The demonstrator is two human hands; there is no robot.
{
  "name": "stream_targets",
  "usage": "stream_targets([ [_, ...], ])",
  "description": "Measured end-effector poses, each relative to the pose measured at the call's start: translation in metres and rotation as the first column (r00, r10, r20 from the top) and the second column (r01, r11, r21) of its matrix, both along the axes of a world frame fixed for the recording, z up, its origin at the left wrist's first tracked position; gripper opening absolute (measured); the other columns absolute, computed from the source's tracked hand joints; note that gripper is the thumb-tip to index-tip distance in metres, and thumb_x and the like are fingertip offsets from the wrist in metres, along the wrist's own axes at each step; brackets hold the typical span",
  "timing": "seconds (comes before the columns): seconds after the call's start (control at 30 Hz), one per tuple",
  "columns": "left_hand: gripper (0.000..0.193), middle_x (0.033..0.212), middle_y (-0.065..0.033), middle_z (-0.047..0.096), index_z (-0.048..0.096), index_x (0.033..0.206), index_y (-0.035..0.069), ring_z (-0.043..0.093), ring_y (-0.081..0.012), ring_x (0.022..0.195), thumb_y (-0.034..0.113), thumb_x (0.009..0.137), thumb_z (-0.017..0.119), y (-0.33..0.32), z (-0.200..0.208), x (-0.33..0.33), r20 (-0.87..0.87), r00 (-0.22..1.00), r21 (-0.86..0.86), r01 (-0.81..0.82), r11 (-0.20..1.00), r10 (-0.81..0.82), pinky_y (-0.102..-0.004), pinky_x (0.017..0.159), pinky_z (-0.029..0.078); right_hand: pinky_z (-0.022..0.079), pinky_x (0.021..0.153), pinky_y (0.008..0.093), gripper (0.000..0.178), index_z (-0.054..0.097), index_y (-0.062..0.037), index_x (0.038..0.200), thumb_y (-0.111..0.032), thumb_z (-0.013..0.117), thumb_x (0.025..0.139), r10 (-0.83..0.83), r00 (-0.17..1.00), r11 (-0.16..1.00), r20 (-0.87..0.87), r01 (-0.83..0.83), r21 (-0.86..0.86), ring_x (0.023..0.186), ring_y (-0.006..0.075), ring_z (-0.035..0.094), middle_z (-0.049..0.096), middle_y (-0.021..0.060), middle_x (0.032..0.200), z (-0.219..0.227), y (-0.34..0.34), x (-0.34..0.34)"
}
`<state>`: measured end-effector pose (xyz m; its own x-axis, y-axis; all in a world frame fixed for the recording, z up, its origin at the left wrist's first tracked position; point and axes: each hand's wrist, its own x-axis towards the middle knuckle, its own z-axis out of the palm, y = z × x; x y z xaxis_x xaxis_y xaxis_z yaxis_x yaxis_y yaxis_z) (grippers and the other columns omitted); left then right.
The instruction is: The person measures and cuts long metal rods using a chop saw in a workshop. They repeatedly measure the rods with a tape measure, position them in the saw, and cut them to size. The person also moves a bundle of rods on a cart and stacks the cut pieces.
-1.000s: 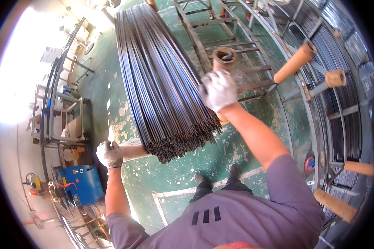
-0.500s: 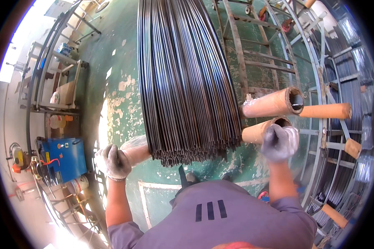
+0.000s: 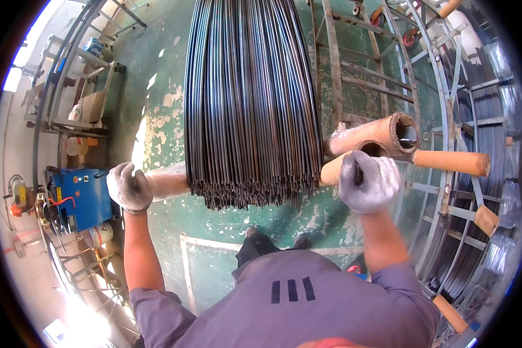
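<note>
Rod bundle: dark metal, thin and long, it lies at twelve o'clock, ends toward six o'clock.
Left hand: white-grey gloved, at nine o'clock, fingers grasping a pale plastic-wrapped tube.
Right hand: white-grey gloved, at three o'clock, fingers curled at a brown cardboard tube; whether they grasp it, I cannot tell.
</note>
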<state>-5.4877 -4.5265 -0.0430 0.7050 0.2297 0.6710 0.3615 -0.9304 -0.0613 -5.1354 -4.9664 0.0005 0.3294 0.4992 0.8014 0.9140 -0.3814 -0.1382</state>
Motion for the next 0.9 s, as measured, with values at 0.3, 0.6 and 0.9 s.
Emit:
stream_targets([
  [0.3, 0.012, 0.102, -0.0141, 0.078, 0.076, 0.102, 0.008, 0.074, -0.0372, 0.091, 0.002, 0.092, 0.071, 0.03, -0.001, 0.013, 0.098, 0.994, -0.054, -0.034, 0.998, 0.039, -0.0454, 0.085, 0.059, 0.052, 0.058, 0.0415, 0.013, 0.08, -0.004, 0.097, -0.004, 0.082, 0.085, -0.023, 0.999, 0.998, 0.043, 0.021, 0.056, 0.06, 0.0287, 0.064, 0.069, 0.008, 0.074, -0.009, 0.034, -0.002],
  [0.6, 0.008, 0.087, -0.0121, 0.069, 0.069, 0.084, 0.012, 0.066, -0.0378, 0.081, 0.006, 0.087, 0.071, 0.078, 0.001, 0.033, 0.05, 0.992, -0.042, -0.111, 0.993, 0.114, -0.051, 0.075, 0.049, 0.053, 0.06, 0.0424, 0.004, 0.077, -0.0035, 0.094, -0.006, 0.079, 0.092, -0.059, 0.995, 0.992, 0.086, 0.049, 0.117, 0.062, 0.03, 0.066, 0.069, 0.008, 0.075, -0.003, 0.081, 0.008],
  [0.9, 0.013, 0.08, -0.0107, 0.064, 0.063, 0.077, 0.013, 0.064, -0.0379, 0.076, 0.01, 0.085, 0.073, 0.117, 0.001, 0.082, 0.118, 0.987, 0.005, -0.106, 0.994, 0.105, -0.0514, 0.072, 0.047, 0.055, 0.066, 0.0442, 0.003, 0.077, -0.0052, 0.094, -0.005, 0.08, 0.093, -0.143, 0.982, 0.981, 0.119, 0.126, 0.145, 0.069, 0.0341, 0.069, 0.073, 0.0109, 0.08, -0.008, 0.117, 0.048],
])
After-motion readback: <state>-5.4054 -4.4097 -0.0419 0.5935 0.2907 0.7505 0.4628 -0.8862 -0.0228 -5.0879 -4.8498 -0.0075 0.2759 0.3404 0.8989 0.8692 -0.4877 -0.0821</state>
